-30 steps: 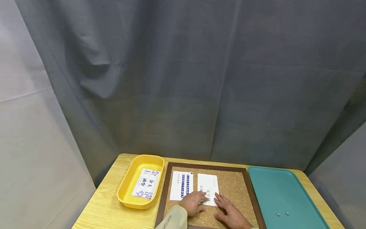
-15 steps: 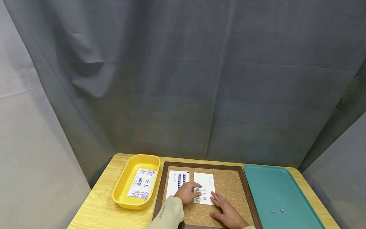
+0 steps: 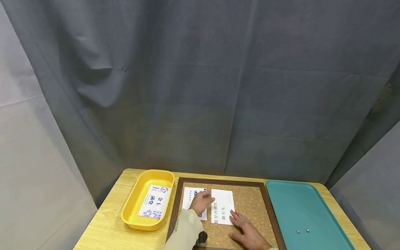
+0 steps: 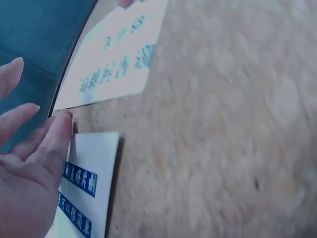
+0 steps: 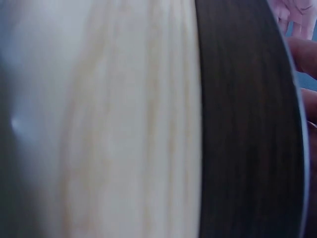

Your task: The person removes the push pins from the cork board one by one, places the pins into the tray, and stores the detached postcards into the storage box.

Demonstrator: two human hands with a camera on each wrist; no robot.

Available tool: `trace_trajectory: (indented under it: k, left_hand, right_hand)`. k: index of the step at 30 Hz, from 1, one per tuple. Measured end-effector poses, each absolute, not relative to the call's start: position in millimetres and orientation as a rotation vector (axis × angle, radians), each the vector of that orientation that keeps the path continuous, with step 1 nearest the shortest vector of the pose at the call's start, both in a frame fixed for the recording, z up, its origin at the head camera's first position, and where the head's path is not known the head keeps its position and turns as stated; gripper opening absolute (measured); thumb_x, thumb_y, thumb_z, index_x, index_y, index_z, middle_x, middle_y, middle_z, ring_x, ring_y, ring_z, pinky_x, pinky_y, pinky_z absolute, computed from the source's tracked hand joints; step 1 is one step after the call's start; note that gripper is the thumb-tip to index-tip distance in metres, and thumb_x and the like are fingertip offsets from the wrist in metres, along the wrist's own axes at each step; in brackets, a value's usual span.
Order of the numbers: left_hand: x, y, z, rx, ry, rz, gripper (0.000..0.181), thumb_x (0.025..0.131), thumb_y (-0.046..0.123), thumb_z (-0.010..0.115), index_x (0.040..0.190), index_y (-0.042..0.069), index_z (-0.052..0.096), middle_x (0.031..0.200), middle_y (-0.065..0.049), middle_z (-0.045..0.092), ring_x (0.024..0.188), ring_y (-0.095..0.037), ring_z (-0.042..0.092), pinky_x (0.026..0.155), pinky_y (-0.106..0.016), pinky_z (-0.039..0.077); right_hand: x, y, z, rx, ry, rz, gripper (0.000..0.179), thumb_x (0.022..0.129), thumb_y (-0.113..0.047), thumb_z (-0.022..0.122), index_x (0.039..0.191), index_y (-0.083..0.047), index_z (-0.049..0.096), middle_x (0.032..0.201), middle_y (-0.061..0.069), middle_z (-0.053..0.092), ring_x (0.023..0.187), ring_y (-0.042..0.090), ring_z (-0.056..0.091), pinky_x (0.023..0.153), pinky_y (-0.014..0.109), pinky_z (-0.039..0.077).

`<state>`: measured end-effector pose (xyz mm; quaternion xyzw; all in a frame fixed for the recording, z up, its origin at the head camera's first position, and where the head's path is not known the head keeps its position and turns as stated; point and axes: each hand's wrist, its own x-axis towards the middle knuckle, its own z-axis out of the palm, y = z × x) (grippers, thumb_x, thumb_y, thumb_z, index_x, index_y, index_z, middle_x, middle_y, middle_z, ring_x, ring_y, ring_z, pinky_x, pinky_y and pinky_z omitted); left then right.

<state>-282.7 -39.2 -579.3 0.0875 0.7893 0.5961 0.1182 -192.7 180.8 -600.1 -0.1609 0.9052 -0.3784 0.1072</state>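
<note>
A white card with dark lettering (image 3: 221,201) lies on the cork board (image 3: 253,205). My right hand (image 3: 248,232) rests beside it with fingers spread, the fingertips at the card's right edge. To the left lies a second card with blue printed bands (image 3: 189,196), partly covered by my left hand (image 3: 200,203). Nothing shows between the left hand's relaxed fingers, which point toward the gap between the cards. In the left wrist view those fingers (image 4: 52,144) hover by the corner of the blue-banded card (image 4: 94,153), apart from the lettered card (image 4: 116,59).
A yellow bin (image 3: 128,211) at the left holds a card with purple print (image 3: 155,202). Right of the board's dark wooden frame (image 3: 275,215) lies a teal tray (image 3: 307,205) with two small shiny pieces on it. A grey curtain (image 3: 187,104) hangs behind the table.
My left hand has moved left and away from the lettered card, uncovering its lettering, and now overlaps the blue-banded card. The right hand stays by the card's edge. The head view has shifted slightly.
</note>
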Motion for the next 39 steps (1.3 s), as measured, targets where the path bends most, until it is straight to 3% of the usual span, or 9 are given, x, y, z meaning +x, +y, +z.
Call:
trace_trajectory:
  k: [7,20,29,39]
  left_hand:
    - [-289.9,-37.6,-587.6,0.097,2.133,1.948,0.053,0.093,0.009,0.062,0.134,-0.018,0.041,0.129,-0.032,0.051,0.118,-0.041,0.054,0.091,-0.039,0.052]
    - [-288.0,-36.1,-582.8,0.045,2.048,2.016,0.05,0.093,0.004,0.06,0.131,-0.021,0.041,0.129,-0.035,0.051,0.113,-0.037,0.058,0.093,-0.039,0.05]
    - [-291.8,-36.1,-586.0,0.026,2.015,2.019,0.044,0.092,0.002,0.059,0.128,-0.019,0.047,0.116,-0.026,0.061,0.103,-0.031,0.063,0.089,-0.037,0.053]
    - [-286.1,-31.5,-580.5,0.027,1.976,2.016,0.034,0.092,0.002,0.06,0.121,-0.014,0.057,0.104,-0.017,0.066,0.085,-0.016,0.064,0.082,-0.037,0.056]
  right_hand:
    - [-193.8,178.6,-604.0,-0.522,2.662,-1.098,0.069,0.089,-0.038,0.065,0.136,0.009,0.047,0.151,0.022,0.034,0.139,0.049,0.022,0.107,0.068,0.016]
    - [-194.0,179.0,-602.6,-0.478,2.643,-1.101,0.068,0.089,-0.037,0.066,0.136,0.009,0.047,0.152,0.022,0.033,0.139,0.049,0.021,0.107,0.068,0.016]
    - [-192.5,180.5,-599.7,-0.49,2.661,-1.097,0.068,0.089,-0.037,0.066,0.136,0.009,0.047,0.151,0.022,0.034,0.139,0.049,0.022,0.107,0.068,0.016]
    - [-193.3,181.0,-598.9,-0.487,2.651,-1.098,0.067,0.089,-0.036,0.066,0.136,0.009,0.048,0.151,0.023,0.034,0.139,0.049,0.022,0.108,0.067,0.015]
